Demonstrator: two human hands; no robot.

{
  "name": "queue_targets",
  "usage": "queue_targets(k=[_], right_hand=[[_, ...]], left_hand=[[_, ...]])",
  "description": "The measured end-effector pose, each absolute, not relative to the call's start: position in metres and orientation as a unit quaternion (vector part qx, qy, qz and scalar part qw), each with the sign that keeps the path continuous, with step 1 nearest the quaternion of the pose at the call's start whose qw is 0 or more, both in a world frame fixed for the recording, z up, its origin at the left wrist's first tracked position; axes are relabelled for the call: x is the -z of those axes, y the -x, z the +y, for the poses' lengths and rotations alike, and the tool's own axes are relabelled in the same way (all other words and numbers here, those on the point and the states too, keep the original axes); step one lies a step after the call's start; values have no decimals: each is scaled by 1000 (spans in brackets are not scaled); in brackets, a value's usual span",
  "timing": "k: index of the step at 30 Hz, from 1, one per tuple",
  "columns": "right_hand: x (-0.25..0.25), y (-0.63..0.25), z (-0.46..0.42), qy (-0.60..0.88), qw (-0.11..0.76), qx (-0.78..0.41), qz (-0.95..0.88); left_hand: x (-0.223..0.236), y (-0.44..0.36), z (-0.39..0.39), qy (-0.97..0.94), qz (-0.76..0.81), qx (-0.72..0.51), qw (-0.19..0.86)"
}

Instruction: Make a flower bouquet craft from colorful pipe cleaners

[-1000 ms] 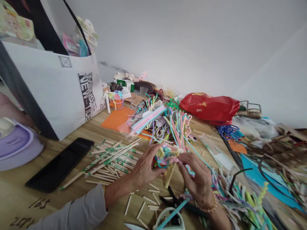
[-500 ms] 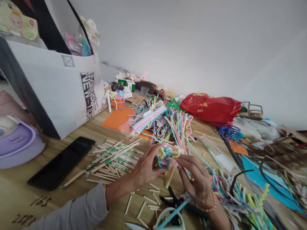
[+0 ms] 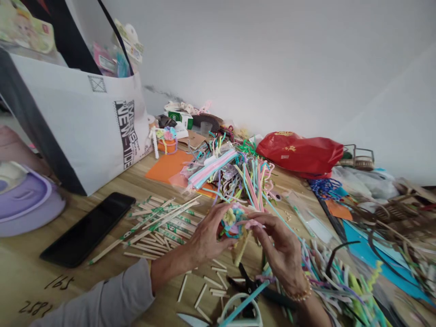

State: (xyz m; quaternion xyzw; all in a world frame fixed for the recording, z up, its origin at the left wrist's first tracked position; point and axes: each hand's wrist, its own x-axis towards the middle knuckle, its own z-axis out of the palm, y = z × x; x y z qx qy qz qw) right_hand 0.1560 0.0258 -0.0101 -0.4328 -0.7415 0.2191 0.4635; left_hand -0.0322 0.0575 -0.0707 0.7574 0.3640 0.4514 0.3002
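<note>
My left hand (image 3: 211, 234) is closed around a small pipe-cleaner flower craft (image 3: 230, 219) with yellow, blue and pink fuzzy blooms. A yellow fuzzy stem (image 3: 241, 250) hangs from its underside. My right hand (image 3: 281, 245), a beaded bracelet at its wrist, pinches a pink pipe-cleaner flower (image 3: 254, 224) at the craft's right side. Below the hands lie black-bladed cutters (image 3: 250, 284), partly hidden by my right hand. A light blue pipe cleaner (image 3: 243, 303) crosses a white roll of tape (image 3: 226, 313) near the bottom edge.
Wooden sticks (image 3: 163, 227) and a black phone (image 3: 88, 229) lie to the left, before a large white bag (image 3: 81, 122). Pipe cleaners (image 3: 218, 168) heap up behind my hands. A red plastic bag (image 3: 299, 152) sits at the back; more pipe cleaners (image 3: 340, 277) lie to the right.
My right hand has drawn the pink flower slightly outward to the right, away from the other blooms. The left hand keeps its hold in nearly the same place.
</note>
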Motion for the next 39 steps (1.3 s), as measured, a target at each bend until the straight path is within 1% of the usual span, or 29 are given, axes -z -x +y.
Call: queue_targets(k=[10,17,25,28,33,36,39], right_hand=[[14,-158,26,455,464,-292,-702],[12,-155,32,479,462,-310,-679],[1,-153,49,465,455,-388,-652],[-2,-153,47,475,454,-369,-657],[-7,-152,40,497,432,-287,-696],[-8,-151,38,489,436,-284,-700],[-7,-152,38,486,459,-289,-686]], left_hand=[[70,32,58,-756,360,-457,299],[70,32,58,-756,358,-459,299],[67,32,56,-766,352,-451,292],[67,32,57,-764,358,-452,289],[70,30,58,-761,359,-460,285],[71,30,58,-756,362,-463,288],[71,30,58,-756,364,-462,288]])
